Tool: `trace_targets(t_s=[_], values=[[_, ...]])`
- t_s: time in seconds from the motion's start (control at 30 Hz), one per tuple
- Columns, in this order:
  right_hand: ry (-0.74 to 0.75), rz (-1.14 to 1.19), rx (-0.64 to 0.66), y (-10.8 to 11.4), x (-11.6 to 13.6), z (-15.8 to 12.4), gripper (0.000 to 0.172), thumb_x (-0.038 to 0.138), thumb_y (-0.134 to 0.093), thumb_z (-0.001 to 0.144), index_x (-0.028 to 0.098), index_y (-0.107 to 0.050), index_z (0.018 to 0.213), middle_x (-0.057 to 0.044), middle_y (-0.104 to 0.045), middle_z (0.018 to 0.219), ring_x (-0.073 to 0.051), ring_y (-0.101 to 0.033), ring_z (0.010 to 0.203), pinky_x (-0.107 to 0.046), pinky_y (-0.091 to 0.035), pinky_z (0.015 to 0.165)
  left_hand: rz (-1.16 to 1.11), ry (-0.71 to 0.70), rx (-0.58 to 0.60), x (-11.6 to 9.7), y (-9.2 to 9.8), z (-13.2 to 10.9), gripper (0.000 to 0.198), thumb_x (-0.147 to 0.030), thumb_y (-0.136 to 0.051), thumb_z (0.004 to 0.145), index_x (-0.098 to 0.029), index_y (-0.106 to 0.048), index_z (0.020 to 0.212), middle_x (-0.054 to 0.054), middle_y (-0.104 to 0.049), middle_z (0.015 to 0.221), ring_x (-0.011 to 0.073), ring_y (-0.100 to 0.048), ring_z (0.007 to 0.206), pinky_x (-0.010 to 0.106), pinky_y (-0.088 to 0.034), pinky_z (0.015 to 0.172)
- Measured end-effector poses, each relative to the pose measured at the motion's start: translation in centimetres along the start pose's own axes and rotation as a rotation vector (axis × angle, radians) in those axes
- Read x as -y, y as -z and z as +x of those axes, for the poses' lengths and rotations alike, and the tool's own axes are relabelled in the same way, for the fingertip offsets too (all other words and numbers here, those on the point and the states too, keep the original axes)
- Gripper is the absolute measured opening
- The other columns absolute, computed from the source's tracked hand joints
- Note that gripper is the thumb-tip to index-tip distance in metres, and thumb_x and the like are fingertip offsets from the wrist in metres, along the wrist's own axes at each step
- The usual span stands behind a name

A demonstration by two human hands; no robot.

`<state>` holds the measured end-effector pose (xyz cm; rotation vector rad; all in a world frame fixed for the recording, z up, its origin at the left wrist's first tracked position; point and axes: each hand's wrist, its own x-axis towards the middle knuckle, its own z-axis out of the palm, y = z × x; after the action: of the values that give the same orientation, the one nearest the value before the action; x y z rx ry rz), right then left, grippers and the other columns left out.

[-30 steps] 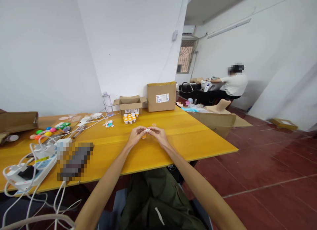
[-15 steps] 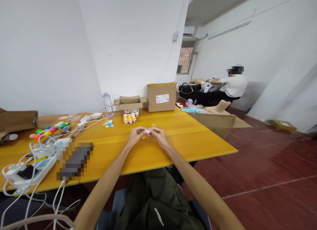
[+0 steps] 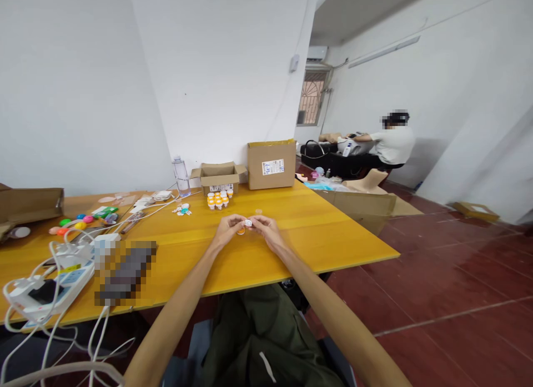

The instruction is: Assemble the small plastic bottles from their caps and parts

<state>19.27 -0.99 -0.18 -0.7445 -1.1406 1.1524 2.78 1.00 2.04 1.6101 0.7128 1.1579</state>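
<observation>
Between my fingertips is a small white piece (image 3: pixel 249 223) with dark markings, too small to name more exactly. My left hand (image 3: pixel 229 230) pinches it from the left, and my right hand (image 3: pixel 267 230) grips its other side. Just under the left fingertips, a small orange ring-like part (image 3: pixel 241 231) shows on the yellow table (image 3: pixel 316 231). Beyond my hands stands a cluster of small orange-and-white jars (image 3: pixel 219 200). Several small white and teal pieces (image 3: pixel 182 210) lie to the left of them.
Behind the jars are an open carton (image 3: pixel 220 179) and a closed cardboard box (image 3: pixel 271 165). A clear bottle (image 3: pixel 181 176) stands near the wall. Power strips (image 3: pixel 69 281) with tangled cables and a blurred dark device (image 3: pixel 129 271) occupy the left. A person (image 3: pixel 393 142) sits in the far right background.
Both hands stay nearly in place, still on the small white piece, which has shifted or turned very slightly. The view has tilted a little.
</observation>
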Motion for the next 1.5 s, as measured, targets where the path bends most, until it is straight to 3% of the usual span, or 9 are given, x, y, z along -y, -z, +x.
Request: trace_targets(t_s=[0.53,0.73,1.0,1.5], values=[[-0.001,-0.002,0.017,0.04,0.09,-0.12,0.044,0.059,-0.084,0.058,0.021,-0.076,0.077,-0.005,-0.075,0.084,-0.022,-0.069,0.082,-0.037,-0.059,0.081,0.014,-0.005,-0.014,0.38,0.19,0.15,0.033,-0.046,-0.082,0.065,-0.017,-0.072,0.079,0.006,-0.075,0.079,0.0209,-0.07,0.078,0.032,-0.057,0.074],[-0.029,-0.019,0.002,-0.14,0.29,-0.22,0.04,0.05,-0.088,0.055,0.021,-0.075,0.078,-0.004,-0.076,0.084,-0.02,-0.07,0.079,-0.036,-0.058,0.082,0.016,-0.016,-0.02,0.5,0.23,0.19,0.033,-0.046,-0.082,0.066,-0.017,-0.072,0.079,0.005,-0.075,0.079,0.0206,-0.07,0.078,0.032,-0.057,0.075],[-0.013,-0.072,0.001,-0.5,0.28,-0.12,0.043,0.051,-0.089,0.048,0.021,-0.073,0.075,-0.003,-0.075,0.079,-0.018,-0.068,0.07,-0.032,-0.058,0.07,0.031,-0.035,-0.03,0.49,0.19,0.27,0.032,-0.046,-0.08,0.067,-0.017,-0.071,0.078,0.005,-0.074,0.079,0.0197,-0.069,0.075,0.031,-0.056,0.074],[0.056,-0.15,0.018,-0.25,0.11,-0.05,0.035,0.051,-0.085,0.058,0.021,-0.074,0.074,-0.004,-0.074,0.074,-0.019,-0.068,0.067,-0.032,-0.058,0.065,0.097,-0.078,-0.02,0.97,0.33,0.47,0.029,-0.043,-0.077,0.072,-0.017,-0.071,0.082,0.005,-0.075,0.082,0.0186,-0.069,0.076,0.03,-0.055,0.075]])
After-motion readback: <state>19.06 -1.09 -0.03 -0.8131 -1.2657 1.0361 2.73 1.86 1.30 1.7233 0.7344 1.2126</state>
